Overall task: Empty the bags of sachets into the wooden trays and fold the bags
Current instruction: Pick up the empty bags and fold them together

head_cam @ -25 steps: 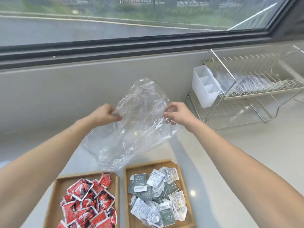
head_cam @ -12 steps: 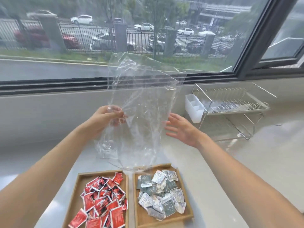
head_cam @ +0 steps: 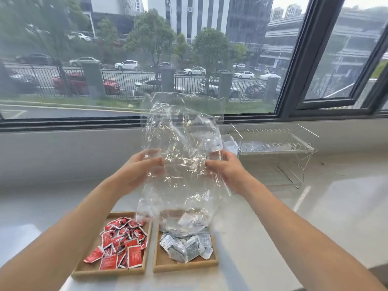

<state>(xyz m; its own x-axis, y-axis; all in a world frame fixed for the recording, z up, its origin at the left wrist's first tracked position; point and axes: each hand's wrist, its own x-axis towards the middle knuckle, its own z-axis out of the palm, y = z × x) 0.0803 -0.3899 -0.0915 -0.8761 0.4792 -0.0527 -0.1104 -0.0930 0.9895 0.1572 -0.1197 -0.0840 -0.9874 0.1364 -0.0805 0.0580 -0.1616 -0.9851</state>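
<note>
A clear crinkled plastic bag (head_cam: 182, 148) hangs upright in the air above the two trays, empty as far as I can see. My left hand (head_cam: 138, 171) holds its left edge, seen partly through the plastic. My right hand (head_cam: 225, 168) pinches its right edge. The left wooden tray (head_cam: 84, 269) holds several red sachets (head_cam: 121, 246). The right wooden tray (head_cam: 184, 266) holds several grey and white sachets (head_cam: 186, 244); the bag's lower end hangs over its far part.
The trays sit side by side on a pale glossy counter (head_cam: 315, 217) below a wide window. A wire dish rack (head_cam: 279, 148) with a white plastic caddy (head_cam: 230, 143) stands at the back right.
My right hand, open beside the bag half a second ago, now grips its right edge. The bag has been raised upright between both hands, and my view has tilted up towards the window.
</note>
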